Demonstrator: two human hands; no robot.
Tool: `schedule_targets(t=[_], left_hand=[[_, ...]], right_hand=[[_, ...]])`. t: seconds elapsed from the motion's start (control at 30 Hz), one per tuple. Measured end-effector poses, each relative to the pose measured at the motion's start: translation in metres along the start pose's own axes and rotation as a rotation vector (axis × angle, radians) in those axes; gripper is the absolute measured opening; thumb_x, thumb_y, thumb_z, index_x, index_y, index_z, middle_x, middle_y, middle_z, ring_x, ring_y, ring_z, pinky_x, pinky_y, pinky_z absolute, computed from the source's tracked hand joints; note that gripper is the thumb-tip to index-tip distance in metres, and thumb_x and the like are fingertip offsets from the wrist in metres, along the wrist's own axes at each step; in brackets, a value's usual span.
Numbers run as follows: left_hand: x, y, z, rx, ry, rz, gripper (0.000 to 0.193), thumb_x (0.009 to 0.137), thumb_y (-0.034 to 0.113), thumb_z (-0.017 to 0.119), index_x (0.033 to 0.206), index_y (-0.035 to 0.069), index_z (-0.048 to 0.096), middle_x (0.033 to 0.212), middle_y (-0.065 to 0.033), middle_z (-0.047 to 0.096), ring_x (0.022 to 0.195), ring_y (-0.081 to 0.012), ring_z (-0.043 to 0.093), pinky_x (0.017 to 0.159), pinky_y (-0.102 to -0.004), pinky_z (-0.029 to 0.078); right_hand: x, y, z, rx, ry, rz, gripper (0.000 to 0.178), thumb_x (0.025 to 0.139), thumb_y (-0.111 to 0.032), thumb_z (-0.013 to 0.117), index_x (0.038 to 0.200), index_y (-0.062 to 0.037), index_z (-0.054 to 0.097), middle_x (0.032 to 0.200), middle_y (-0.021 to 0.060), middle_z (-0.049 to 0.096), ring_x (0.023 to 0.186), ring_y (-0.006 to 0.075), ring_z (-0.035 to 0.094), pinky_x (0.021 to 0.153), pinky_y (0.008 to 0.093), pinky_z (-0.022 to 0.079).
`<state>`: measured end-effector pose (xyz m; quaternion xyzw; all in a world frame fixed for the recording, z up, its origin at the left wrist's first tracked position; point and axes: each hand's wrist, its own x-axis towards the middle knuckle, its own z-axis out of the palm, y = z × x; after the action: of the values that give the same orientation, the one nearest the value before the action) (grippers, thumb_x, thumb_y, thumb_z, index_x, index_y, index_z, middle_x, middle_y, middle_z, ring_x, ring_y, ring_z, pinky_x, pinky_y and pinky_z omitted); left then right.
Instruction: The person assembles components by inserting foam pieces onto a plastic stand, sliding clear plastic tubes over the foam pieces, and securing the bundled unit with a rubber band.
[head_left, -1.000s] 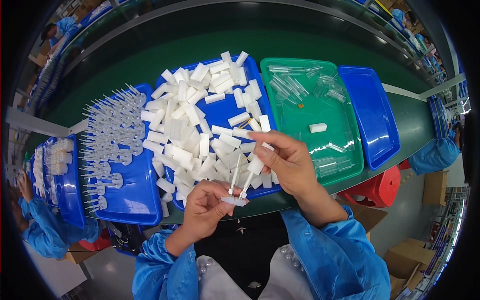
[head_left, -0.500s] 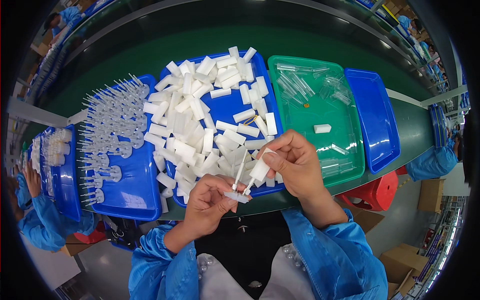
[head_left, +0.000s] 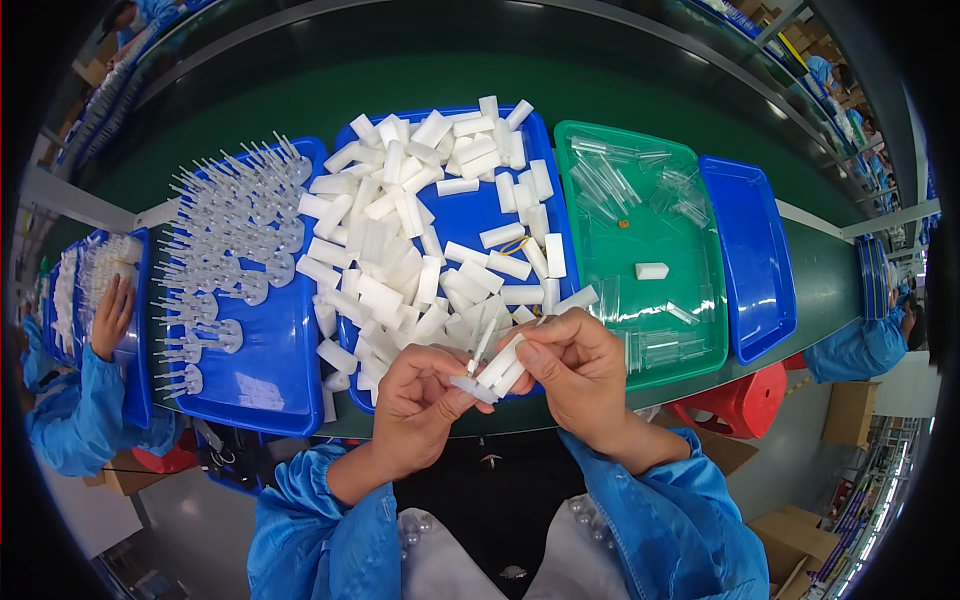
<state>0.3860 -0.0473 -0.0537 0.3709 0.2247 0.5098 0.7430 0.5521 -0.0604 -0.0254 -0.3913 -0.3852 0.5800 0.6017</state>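
In front of my chest, my left hand point(head_left: 412, 408) pinches a small clear plastic base point(head_left: 474, 389) with thin upright stems. My right hand point(head_left: 582, 378) is closed on a white rectangular block point(head_left: 503, 367), which looks like foam. That block sits low against the base, over one stem; another stem point(head_left: 486, 338) stands bare beside it. Just beyond both hands, a blue tray point(head_left: 450, 219) is heaped with loose white blocks point(head_left: 381, 299). Left of it, another blue tray point(head_left: 262, 383) carries rows of similar clear stemmed pieces point(head_left: 226, 236).
To the right, a green tray point(head_left: 618, 262) has clear plastic tubes point(head_left: 607, 182) and one white block point(head_left: 652, 271). Beyond it lies a blue tray point(head_left: 751, 260). A red stool point(head_left: 738, 402) stands below the bench. At far left, a co-worker's hand point(head_left: 112, 318) reaches over trays.
My right hand has brought the white block down along the stem to the base, covering the stem. My left hand keeps its grip on the base. The view has shifted slightly.
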Motion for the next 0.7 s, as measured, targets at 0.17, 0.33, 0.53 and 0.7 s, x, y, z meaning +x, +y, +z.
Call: schedule_targets(t=[0.17, 0.33, 0.53, 0.7], left_hand=[[-0.005, 0.004, -0.008, -0.003, -0.108, 0.006, 0.019, 0.083, -0.004, 0.058, 0.099, 0.001, 0.049, 0.1, -0.0139, 0.055, 0.088, -0.0204, 0.06, 0.071, -0.0319, 0.054], [-0.007, 0.011, -0.014, 0.03, -0.105, 0.048, 0.018, 0.083, -0.005, 0.058, 0.099, 0.001, 0.05, 0.099, -0.0143, 0.055, 0.086, -0.0201, 0.06, 0.071, -0.0312, 0.053], [-0.011, 0.013, -0.014, 0.091, -0.129, 0.115, 0.023, 0.082, -0.009, 0.057, 0.101, 0.0, 0.05, 0.102, -0.0145, 0.05, 0.086, -0.0189, 0.058, 0.074, -0.0306, 0.053], [-0.01, 0.014, -0.015, 0.21, -0.113, 0.115, 0.024, 0.078, -0.01, 0.059, 0.096, 0.001, 0.049, 0.095, -0.0121, 0.048, 0.082, -0.0219, 0.059, 0.071, -0.0337, 0.053]], right_hand=[[0.003, -0.014, -0.003, -0.166, -0.091, -0.009, 0.014, 0.087, -0.001, 0.056, 0.1, 0.0005, 0.057, 0.095, 0.0113, 0.064, 0.075, 0.0116, 0.063, 0.061, 0.0218, 0.05], [0.042, -0.047, -0.021, -0.989, -0.162, -0.27, 0.014, 0.079, -0.003, 0.065, 0.092, 0.0003, 0.064, 0.089, 0.0109, 0.064, 0.067, 0.0132, 0.062, 0.056, 0.0226, 0.048], [0.083, -0.023, -0.027, -1.481, -0.371, -0.388, 0.009, 0.074, -0.005, 0.061, 0.083, -0.0026, 0.061, 0.082, 0.0126, 0.063, 0.071, 0.0295, 0.063, 0.059, 0.0389, 0.051], [0.102, 0.001, -0.025, -1.755, -0.56, -0.245, 0.012, 0.069, 0.0, 0.057, 0.081, 0.0002, 0.059, 0.081, 0.0169, 0.061, 0.073, 0.0325, 0.063, 0.062, 0.0403, 0.051]])
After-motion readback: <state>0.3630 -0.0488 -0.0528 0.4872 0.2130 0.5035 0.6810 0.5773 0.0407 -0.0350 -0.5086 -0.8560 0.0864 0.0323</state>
